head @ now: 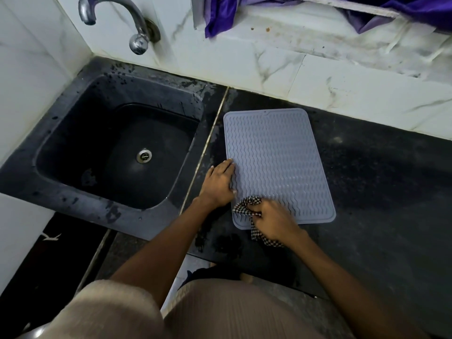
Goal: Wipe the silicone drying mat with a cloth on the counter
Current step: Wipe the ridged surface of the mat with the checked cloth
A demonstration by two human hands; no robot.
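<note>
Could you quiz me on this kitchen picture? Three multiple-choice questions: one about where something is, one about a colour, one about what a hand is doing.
1. Where does the drying mat lie?
A. in the sink
B. on the counter, right of the sink
C. on the floor

2. What colour is the mat?
A. grey
B. red
C. green

3. What is the right hand doing?
A. hanging idle
B. turning the tap
C. gripping the checked cloth

Answers:
1 B: it lies flat on the dark counter, beside the sink.
2 A: its ridged surface is pale grey.
3 C: fingers curl round the cloth at the mat's near corner, while the left hand presses on the mat's edge.
</note>
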